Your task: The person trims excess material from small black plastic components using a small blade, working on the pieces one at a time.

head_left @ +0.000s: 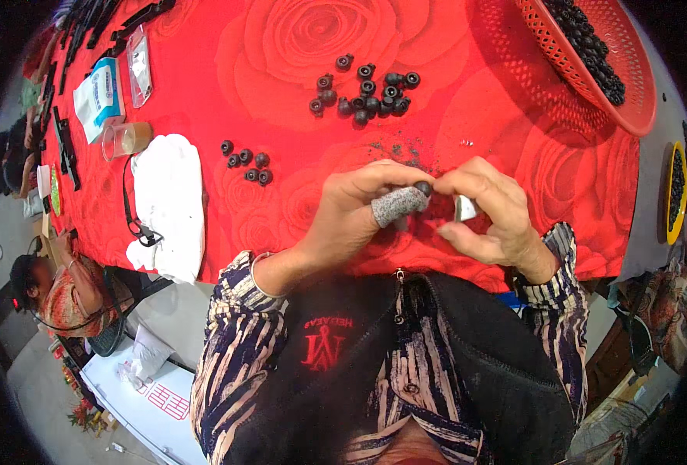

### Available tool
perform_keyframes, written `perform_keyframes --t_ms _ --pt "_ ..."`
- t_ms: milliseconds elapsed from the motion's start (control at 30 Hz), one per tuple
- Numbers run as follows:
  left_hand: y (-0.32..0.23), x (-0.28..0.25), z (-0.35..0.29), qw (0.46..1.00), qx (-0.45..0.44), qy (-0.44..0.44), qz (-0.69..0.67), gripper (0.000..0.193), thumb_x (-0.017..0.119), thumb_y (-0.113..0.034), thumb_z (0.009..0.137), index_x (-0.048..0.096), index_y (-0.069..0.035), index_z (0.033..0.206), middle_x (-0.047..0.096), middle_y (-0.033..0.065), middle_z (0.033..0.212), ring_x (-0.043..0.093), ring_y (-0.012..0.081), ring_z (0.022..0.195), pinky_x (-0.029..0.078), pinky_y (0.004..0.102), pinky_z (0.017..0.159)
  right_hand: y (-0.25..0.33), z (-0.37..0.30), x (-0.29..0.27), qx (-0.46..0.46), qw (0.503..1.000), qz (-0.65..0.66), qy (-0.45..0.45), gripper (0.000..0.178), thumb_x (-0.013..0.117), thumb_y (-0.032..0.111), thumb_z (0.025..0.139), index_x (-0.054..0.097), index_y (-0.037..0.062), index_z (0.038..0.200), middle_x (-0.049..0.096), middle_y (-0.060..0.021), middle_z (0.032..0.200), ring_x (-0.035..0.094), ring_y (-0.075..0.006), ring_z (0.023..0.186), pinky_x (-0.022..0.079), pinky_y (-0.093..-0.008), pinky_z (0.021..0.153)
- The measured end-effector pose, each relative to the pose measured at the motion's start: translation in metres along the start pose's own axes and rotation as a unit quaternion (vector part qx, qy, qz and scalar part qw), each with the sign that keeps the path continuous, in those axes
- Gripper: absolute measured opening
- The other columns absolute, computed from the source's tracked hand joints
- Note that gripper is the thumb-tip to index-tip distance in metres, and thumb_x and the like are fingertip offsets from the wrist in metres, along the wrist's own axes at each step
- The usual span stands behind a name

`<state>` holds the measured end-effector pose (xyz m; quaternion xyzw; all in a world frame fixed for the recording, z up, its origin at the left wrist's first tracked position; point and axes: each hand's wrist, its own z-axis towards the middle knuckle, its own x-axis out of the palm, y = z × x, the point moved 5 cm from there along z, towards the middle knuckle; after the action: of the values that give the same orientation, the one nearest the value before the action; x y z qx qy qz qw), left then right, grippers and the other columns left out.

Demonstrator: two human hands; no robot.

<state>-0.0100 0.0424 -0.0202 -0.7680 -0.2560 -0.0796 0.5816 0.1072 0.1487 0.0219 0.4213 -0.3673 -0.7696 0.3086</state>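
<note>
Shows a red rose-print tablecloth [452, 39]. Includes a red basket [644, 97], far right, likely clear of elbows. Has left hand [343, 205] pinching, right hand [498, 205] half-curled around a pale item [465, 208], cannot tell if gripped. Groups black knobs into larger cluster [371, 104], smaller cluster [261, 160], perhaps for reach. Wears grey wrap [394, 206] on left thumb, likely guarding skin. Grips single knob [423, 187] at left fingertips, near dark crumbs [405, 151].

Grey floor [37, 391] beside 1 large cloth-covered table [281, 225], red with roses
</note>
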Motion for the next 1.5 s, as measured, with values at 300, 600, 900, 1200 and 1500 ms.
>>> perform_keyframes --t_ms 300,600,900,1200,1500 --pt "-0.004 -0.002 -0.001 0.996 0.024 0.003 0.082 0.021 0.063 -0.004 0.084 0.063 -0.001 0.106 0.060 0.0034 0.093 0.056 0.0072 0.076 0.045 0.0206 0.065 -0.011 -0.007 0.003 0.074 0.997 -0.011 0.000 0.026 0.056 -0.002 0.079 0.053 -0.0038 0.104 0.052 -0.0147 0.081 0.054 -0.0272 0.068 0.044 -0.0343 0.060" --pt "-0.002 0.000 -0.001 0.996 0.037 0.022 0.077 0.021 0.062 -0.004 0.085 0.063 -0.002 0.107 0.060 0.0039 0.095 0.056 0.0076 0.079 0.046 0.0209 0.067 -0.012 -0.007 0.004 0.078 0.996 -0.043 -0.029 0.024 0.059 0.000 0.079 0.054 -0.0026 0.102 0.051 -0.0147 0.080 0.054 -0.0284 0.067 0.044 -0.0351 0.059" --pt "-0.002 0.001 0.000 0.996 0.017 0.016 0.087 0.021 0.062 -0.006 0.086 0.063 -0.002 0.107 0.060 0.0030 0.092 0.056 0.0058 0.072 0.045 0.0194 0.060 -0.011 -0.006 0.003 0.078 0.996 -0.042 -0.021 0.023 0.060 -0.001 0.078 0.055 -0.0027 0.101 0.051 -0.0142 0.080 0.053 -0.0273 0.065 0.043 -0.0342 0.057" --pt "0.003 -0.001 0.000 0.998 0.026 0.018 0.057 0.021 0.062 -0.007 0.086 0.063 -0.002 0.107 0.060 0.0028 0.092 0.056 0.0053 0.072 0.045 0.0198 0.060 -0.013 -0.006 0.003 0.078 0.996 -0.030 -0.011 0.024 0.061 0.000 0.078 0.055 -0.0019 0.101 0.051 -0.0130 0.077 0.053 -0.0255 0.064 0.042 -0.0331 0.055" --pt "0.005 0.000 -0.002 0.999 -0.036 0.014 0.025 0.021 0.062 -0.007 0.087 0.063 -0.003 0.107 0.062 0.0025 0.090 0.056 0.0052 0.069 0.045 0.0189 0.057 -0.014 -0.005 0.002 0.059 0.997 -0.041 0.008 0.024 0.062 0.001 0.077 0.056 -0.0014 0.100 0.052 -0.0130 0.076 0.054 -0.0261 0.063 0.043 -0.0332 0.055"
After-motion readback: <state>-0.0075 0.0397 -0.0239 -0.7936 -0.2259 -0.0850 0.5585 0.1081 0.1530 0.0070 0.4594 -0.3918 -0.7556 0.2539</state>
